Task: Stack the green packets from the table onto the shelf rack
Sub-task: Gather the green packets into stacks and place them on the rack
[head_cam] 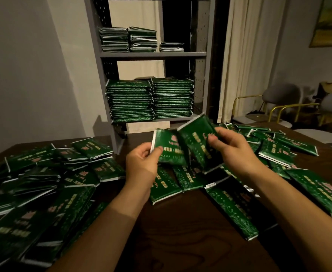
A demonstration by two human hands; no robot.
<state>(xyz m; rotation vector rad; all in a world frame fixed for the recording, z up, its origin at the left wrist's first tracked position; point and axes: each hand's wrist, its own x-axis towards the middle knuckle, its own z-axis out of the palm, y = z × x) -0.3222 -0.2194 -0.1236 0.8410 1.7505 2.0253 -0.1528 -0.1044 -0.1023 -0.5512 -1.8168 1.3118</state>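
Several green packets lie scattered over the dark wooden table [181, 228], in a heap at the left [43, 183] and another at the right [290, 154]. My left hand [141, 160] grips one green packet [167, 148] by its lower left edge, above the table's middle. My right hand [232, 152] holds a second green packet [196, 138], tilted and overlapping the first. The grey shelf rack [153, 54] stands behind the table. Its lower shelf carries two tall packet stacks [149, 101]; the upper shelf has three shorter stacks [139, 39].
A cream curtain [245, 55] hangs right of the rack. Grey chairs with gold frames [279, 103] stand at the far right, beyond the table's edge. A framed picture [330, 22] hangs on the right wall. Bare wood shows between my forearms.
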